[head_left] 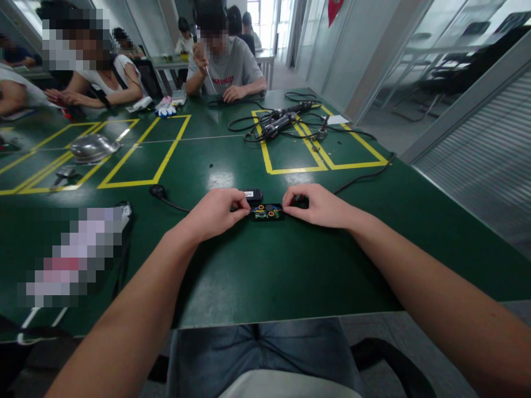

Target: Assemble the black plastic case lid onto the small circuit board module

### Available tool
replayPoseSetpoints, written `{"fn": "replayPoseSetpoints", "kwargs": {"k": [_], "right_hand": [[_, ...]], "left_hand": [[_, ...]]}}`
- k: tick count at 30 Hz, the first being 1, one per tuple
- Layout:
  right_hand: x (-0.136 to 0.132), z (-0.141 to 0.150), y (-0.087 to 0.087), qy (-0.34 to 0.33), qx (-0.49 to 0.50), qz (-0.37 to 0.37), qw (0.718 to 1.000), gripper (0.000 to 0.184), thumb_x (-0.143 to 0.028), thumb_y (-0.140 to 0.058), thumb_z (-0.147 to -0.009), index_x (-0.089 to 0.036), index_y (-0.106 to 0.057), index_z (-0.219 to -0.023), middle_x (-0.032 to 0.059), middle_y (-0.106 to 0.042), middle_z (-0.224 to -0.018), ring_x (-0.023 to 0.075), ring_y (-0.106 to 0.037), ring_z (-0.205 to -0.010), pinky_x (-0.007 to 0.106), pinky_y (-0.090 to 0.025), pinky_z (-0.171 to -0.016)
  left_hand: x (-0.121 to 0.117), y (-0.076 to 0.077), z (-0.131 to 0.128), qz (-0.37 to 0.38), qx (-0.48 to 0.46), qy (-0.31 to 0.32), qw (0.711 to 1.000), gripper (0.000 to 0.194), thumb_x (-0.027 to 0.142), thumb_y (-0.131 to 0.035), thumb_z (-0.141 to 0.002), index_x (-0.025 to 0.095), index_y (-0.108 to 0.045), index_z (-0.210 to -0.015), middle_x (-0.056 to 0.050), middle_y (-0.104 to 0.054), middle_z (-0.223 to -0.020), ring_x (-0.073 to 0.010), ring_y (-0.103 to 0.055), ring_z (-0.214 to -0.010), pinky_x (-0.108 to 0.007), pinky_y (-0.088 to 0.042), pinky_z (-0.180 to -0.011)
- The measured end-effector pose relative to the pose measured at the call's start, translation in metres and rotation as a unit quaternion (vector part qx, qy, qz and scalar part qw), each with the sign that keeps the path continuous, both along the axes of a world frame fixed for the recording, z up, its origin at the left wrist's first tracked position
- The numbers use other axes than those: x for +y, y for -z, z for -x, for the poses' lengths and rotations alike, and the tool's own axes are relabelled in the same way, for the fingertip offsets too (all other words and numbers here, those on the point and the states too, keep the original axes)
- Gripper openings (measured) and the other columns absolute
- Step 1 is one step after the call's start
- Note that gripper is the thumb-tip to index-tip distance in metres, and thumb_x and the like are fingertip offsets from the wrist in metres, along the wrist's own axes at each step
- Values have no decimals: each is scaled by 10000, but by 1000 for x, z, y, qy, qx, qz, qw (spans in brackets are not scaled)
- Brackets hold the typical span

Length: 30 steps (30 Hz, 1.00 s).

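Observation:
An opened power adapter (267, 213), a small black case with a circuit board and copper-coloured coils showing, lies on the green table between my hands. My left hand (219, 213) is closed in a pinch at its left end, where a black cord comes in. At the right end my right hand (313, 205) pinches likewise, thumb and forefinger together. Whether the fingertips grip the case edge or the cord ends is too small to tell. Just behind the case lies its black cover (254, 194) with a white label. The cord's black plug (157, 191) rests to the left.
Black tools with tangled cables (282, 121) lie at the far right, over yellow tape frames. A metal bowl-like part (93, 148) and a small metal piece (65, 174) sit left. A blurred-out flat object (78, 254) is near my left forearm. Several people sit beyond.

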State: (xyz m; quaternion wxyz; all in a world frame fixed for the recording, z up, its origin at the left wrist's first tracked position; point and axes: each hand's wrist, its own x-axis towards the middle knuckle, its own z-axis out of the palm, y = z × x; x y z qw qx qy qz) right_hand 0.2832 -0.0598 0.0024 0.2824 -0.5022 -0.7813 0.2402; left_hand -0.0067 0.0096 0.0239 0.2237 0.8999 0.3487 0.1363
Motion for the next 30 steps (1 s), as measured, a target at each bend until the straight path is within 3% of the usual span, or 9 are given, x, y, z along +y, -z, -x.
{"fn": "replayPoseSetpoints", "kwargs": {"k": [4, 8, 10, 14, 17, 25, 30], "right_hand": [[1, -2, 0, 4, -2, 14, 1000, 127, -357, -736, -932, -245, -762, -878, 64, -826, -929, 251, -729, -871, 400, -576, -870], [1, -1, 3, 14, -22, -9, 1000, 83, -317, -750, -923, -251, -757, -872, 60, -819, -929, 255, -725, -878, 407, -583, -884], [1, -1, 5, 15, -28, -22, 999, 59, -293, -745, -916, -250, -750, -876, 60, -814, -930, 258, -722, -882, 410, -581, -883], [2, -1, 7, 10, -22, -27, 999, 44, -282, -717, -912, -248, -734, -888, 62, -803, -933, 264, -718, -887, 416, -576, -878], [3, -1, 8, 11, -12, -23, 1000, 33, -256, -702, -888, -248, -725, -910, 63, -807, -951, 266, -725, -908, 419, -578, -888], [1, -1, 9, 12, 46, 10, 999, 315, -180, -680, -772, -253, -659, -1078, 50, -797, -973, 262, -732, -917, 430, -602, -907], [-1, -2, 6, 9, 58, 18, 998, 477, -178, -679, -755, -247, -625, -1225, 40, -777, -969, 273, -731, -932, 454, -598, -946]], "left_hand": [[3, 3, 2, -53, -5, 17, 998, 103, 196, -811, -955, 224, -845, -862, -57, -787, -1033, -268, -719, -1048, -461, -557, -1054], [4, 10, 0, -81, -43, -16, 996, 103, 241, -791, -964, 226, -863, -892, -106, -762, -1290, -313, -703, -1221, -534, -555, -1154], [4, 14, -2, -91, -53, -48, 993, 137, 197, -749, -976, 227, -877, -1016, -111, -771, -1384, -326, -702, -1295, -562, -535, -1210], [6, 18, -5, -71, -46, -115, 990, 424, 193, -773, -980, 211, -805, -1402, -127, -780, -1518, -358, -685, -1439, -584, -506, -1282], [8, 20, -5, -27, -31, -134, 990, 535, 210, -802, -982, 214, -753, -1515, -126, -821, -1465, -350, -737, -1396, -558, -548, -1249], [8, 18, -3, -67, -75, -119, 988, 352, 264, -849, -968, 251, -855, -1320, -92, -875, -1288, -317, -772, -1176, -529, -611, -1108], [-3, 10, -5, -59, -130, -43, 989, 416, 340, -843, -991, 276, -830, -1402, -75, -855, -1336, -296, -745, -1189, -467, -626, -1032]]}}
